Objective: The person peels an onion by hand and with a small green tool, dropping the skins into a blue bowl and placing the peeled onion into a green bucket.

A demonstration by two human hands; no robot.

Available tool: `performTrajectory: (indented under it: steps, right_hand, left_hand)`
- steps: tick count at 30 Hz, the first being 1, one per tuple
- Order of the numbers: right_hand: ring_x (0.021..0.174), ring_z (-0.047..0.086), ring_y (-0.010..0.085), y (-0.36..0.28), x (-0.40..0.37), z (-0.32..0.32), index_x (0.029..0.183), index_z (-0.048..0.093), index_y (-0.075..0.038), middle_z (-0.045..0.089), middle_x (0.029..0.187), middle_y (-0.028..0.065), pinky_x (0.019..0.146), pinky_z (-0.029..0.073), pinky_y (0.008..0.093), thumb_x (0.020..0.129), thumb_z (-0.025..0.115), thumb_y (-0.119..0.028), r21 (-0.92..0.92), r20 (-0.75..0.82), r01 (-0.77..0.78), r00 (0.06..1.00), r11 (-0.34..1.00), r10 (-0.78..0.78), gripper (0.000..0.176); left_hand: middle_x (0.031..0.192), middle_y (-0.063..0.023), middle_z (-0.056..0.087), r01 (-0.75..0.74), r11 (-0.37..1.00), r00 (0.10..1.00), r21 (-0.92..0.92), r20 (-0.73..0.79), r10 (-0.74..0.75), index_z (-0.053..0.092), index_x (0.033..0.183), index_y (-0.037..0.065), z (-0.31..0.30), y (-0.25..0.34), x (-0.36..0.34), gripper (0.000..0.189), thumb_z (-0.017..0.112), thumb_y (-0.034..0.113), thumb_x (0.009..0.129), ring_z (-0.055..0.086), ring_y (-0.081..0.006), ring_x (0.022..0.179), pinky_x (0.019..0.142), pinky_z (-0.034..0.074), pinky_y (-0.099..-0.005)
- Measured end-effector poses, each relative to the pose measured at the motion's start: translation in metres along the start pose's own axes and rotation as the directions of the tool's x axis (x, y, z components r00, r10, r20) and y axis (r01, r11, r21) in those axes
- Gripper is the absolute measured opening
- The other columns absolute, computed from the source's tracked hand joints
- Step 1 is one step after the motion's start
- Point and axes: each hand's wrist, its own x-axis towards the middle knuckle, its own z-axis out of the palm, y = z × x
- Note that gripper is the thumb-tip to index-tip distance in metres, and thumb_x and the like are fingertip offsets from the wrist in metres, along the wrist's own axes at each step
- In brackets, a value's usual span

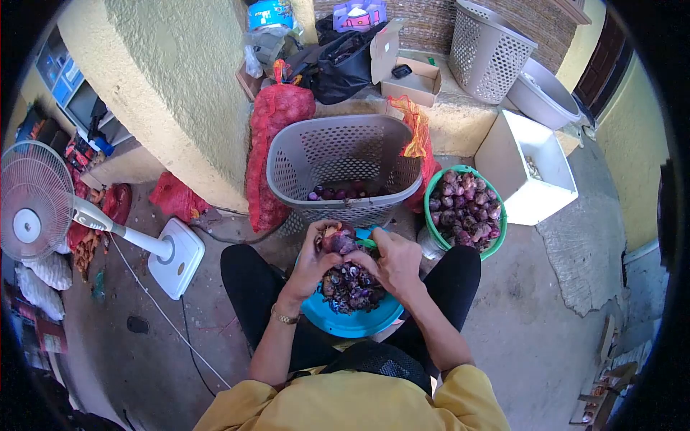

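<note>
Both hands meet over a blue bowl [356,323] that rests between my knees and holds a heap of purple onion skins. My left hand [316,255] grips a purple onion [339,241] by its side. My right hand [392,258] is closed against the same onion from the right, with something green at its fingers; whether it is a tool handle I cannot tell. Just beyond my hands stands a grey plastic basket [343,154] with a few peeled onions at its bottom.
A green bowl [466,212] full of onions sits to the right. A red mesh sack [272,133] leans on the yellow pillar. A white foam box [528,169], a second grey basket [489,50] and a standing fan [32,205] surround me on the concrete floor.
</note>
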Motion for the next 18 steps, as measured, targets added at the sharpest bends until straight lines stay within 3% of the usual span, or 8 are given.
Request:
performTrajectory:
  steps: [2,3,5,6,8,12,14,18]
  right_hand:
    - [0.058,0.06,0.0319,0.0,0.001,0.0,0.075,0.05,-0.007,0.056,0.063,0.0115,0.05,0.044,0.0414,0.074,0.076,-0.051,-0.01,0.024,0.016,1.0,1.0,-0.016,0.052]
    - [0.058,0.06,0.0319,-0.001,0.001,0.001,0.075,0.05,-0.007,0.056,0.063,0.0115,0.05,0.044,0.0414,0.074,0.076,-0.051,-0.01,0.023,0.018,1.0,1.0,-0.018,0.052]
    - [0.06,0.061,0.0334,-0.003,-0.001,0.003,0.075,0.051,-0.007,0.057,0.064,0.0122,0.051,0.044,0.0418,0.074,0.078,-0.048,-0.003,0.03,-0.045,0.999,0.999,0.045,0.05]
    - [0.06,0.061,0.0334,-0.005,-0.003,0.004,0.075,0.051,-0.007,0.057,0.064,0.0122,0.051,0.044,0.0418,0.074,0.078,-0.048,-0.005,0.029,-0.048,0.998,0.999,0.049,0.05]
    - [0.06,0.061,0.0342,-0.009,-0.005,0.008,0.077,0.052,-0.006,0.056,0.063,0.0126,0.051,0.045,0.0421,0.076,0.078,-0.046,0.052,-0.003,-0.099,0.995,0.994,0.1,0.048]
    - [0.058,0.06,0.0357,-0.011,-0.012,0.019,0.08,0.056,-0.005,0.057,0.062,0.0138,0.051,0.045,0.0428,0.077,0.078,-0.044,0.097,-0.026,-0.15,0.988,0.984,0.153,0.045]
    - [0.057,0.06,0.0366,-0.014,-0.013,0.022,0.083,0.059,-0.005,0.059,0.062,0.0153,0.05,0.044,0.0432,0.077,0.078,-0.044,0.151,0.003,-0.225,0.974,0.963,0.227,0.044]
    - [0.056,0.06,0.0371,-0.021,-0.01,0.019,0.084,0.061,-0.005,0.059,0.061,0.0163,0.05,0.044,0.0432,0.077,0.078,-0.044,0.201,0.01,-0.261,0.964,0.944,0.264,0.044]
  left_hand:
    - [0.128,-0.0088,0.051,-0.04,0.889,0.996,0.457,-0.052,0.072,0.039,0.139,0.005,0.002,0.001,0.001,0.063,0.068,0.036,0.093,0.051,-0.0175,0.119,0.104,0.041,-0.033]
    - [0.128,-0.0088,0.051,-0.042,0.888,0.996,0.458,-0.051,0.074,0.039,0.139,0.005,0.004,-0.001,0.002,0.063,0.068,0.036,0.093,0.051,-0.0175,0.119,0.104,0.041,-0.033]
    - [0.132,-0.0107,0.053,-0.01,0.961,0.988,0.276,-0.145,0.052,0.038,0.141,0.005,0.01,-0.011,0.001,0.068,0.067,0.041,0.091,0.055,-0.021,0.119,0.104,0.044,-0.0356]
    - [0.132,-0.0107,0.053,-0.008,0.962,0.988,0.274,-0.143,0.049,0.038,0.141,0.005,0.014,-0.016,0.0,0.068,0.067,0.041,0.091,0.055,-0.021,0.119,0.104,0.044,-0.0356]
    - [0.128,-0.0092,0.056,-0.041,0.998,0.977,0.045,-0.209,0.049,0.038,0.141,0.005,0.021,-0.025,-0.003,0.06,0.057,0.042,0.098,0.057,-0.0197,0.115,0.102,0.045,-0.035]
    - [0.126,-0.0092,0.059,-0.068,0.997,0.96,0.034,-0.271,0.074,0.041,0.139,0.005,0.022,-0.042,-0.005,0.053,0.043,0.044,0.104,0.059,-0.0188,0.111,0.098,0.048,-0.0341]
    - [0.127,-0.0092,0.057,-0.045,0.983,0.968,-0.18,-0.25,-0.001,0.046,0.136,0.004,0.027,-0.039,-0.006,0.045,0.04,0.037,0.106,0.056,-0.0165,0.111,0.098,0.044,-0.0307]
    - [0.128,-0.0103,0.058,-0.035,0.958,0.968,-0.283,-0.249,-0.038,0.047,0.135,0.004,0.024,-0.046,-0.005,0.046,0.037,0.038,0.107,0.056,-0.0171,0.11,0.096,0.044,-0.0311]
